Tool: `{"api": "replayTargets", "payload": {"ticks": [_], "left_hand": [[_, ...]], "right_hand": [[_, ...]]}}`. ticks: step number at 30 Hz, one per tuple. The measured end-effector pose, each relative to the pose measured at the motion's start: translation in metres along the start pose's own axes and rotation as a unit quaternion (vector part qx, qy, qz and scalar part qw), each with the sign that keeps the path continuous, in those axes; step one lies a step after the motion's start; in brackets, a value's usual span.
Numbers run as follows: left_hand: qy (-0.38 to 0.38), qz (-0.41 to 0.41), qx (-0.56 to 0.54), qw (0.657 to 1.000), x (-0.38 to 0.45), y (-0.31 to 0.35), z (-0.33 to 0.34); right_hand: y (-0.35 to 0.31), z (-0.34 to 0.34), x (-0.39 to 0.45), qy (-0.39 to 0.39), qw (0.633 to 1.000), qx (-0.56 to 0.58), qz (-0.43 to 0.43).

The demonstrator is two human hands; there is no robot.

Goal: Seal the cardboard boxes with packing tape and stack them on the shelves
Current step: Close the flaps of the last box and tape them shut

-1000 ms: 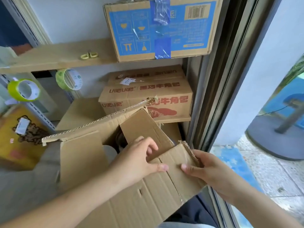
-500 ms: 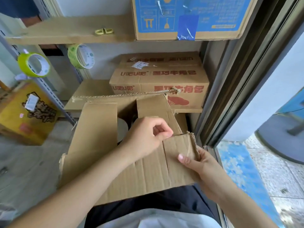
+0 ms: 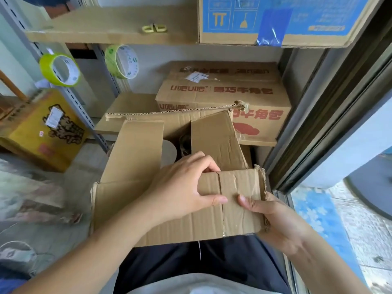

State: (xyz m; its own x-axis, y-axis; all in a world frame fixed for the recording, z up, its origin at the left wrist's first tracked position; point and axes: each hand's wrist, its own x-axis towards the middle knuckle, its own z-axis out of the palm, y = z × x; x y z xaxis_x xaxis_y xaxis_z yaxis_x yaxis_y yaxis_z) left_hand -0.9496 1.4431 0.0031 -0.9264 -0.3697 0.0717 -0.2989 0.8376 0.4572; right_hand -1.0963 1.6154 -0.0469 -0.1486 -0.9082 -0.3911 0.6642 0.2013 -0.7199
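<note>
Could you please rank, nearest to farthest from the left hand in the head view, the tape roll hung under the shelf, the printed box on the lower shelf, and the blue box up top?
From the left hand:
1. Printed box, on the lower shelf just beyond the open carton.
2. Tape roll, hanging under the upper shelf, up and left.
3. Blue box, on the top shelf, upper right.
</note>
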Motion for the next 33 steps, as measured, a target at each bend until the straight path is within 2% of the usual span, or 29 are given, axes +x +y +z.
{"api": "replayTargets", "payload": {"ticks": [9, 14, 19, 20, 22, 27, 28, 29, 31, 33], "left_hand": [[-0.003, 0.022, 0.025, 0.999, 0.041, -0.026, -0.005], [-0.027, 0.019, -0.009, 0.999, 0.051, -0.03, -0.01], [-0.066, -0.011, -0.079, 0.995, 0.048, -0.022, -0.019], [-0.071, -0.015, -0.091, 0.993, 0.045, -0.019, -0.021], [-0.08, -0.016, -0.102, 0.991, 0.038, -0.008, -0.024], [-0.154, -0.015, -0.115, 0.981, 0.03, 0.014, -0.035], [-0.178, -0.019, -0.117, 0.977, 0.028, 0.016, -0.037], [-0.201, -0.022, -0.119, 0.972, 0.026, 0.017, -0.039], [-0.239, -0.014, -0.109, 0.965, 0.023, 0.016, -0.046], [-0.218, -0.013, -0.109, 0.97, 0.025, 0.008, -0.061]], "right_hand": [[-0.004, -0.004, 0.035, 0.052, 0.996, -0.024, -0.067], [-0.013, -0.008, 0.045, 0.065, 0.996, -0.033, -0.053], [-0.034, -0.016, 0.044, 0.084, 0.987, -0.133, -0.03], [-0.036, -0.02, 0.041, 0.084, 0.982, -0.168, -0.023], [-0.032, -0.032, 0.029, 0.035, 0.972, -0.23, -0.013], [-0.07, -0.01, 0.0, -0.01, 0.953, -0.29, 0.089], [-0.074, -0.003, -0.006, -0.003, 0.938, -0.331, 0.102], [-0.078, 0.002, -0.012, 0.046, 0.9, -0.418, 0.115], [-0.089, 0.007, -0.014, 0.138, 0.74, -0.647, 0.122], [-0.112, 0.018, -0.004, 0.238, 0.619, -0.744, 0.075]]}}
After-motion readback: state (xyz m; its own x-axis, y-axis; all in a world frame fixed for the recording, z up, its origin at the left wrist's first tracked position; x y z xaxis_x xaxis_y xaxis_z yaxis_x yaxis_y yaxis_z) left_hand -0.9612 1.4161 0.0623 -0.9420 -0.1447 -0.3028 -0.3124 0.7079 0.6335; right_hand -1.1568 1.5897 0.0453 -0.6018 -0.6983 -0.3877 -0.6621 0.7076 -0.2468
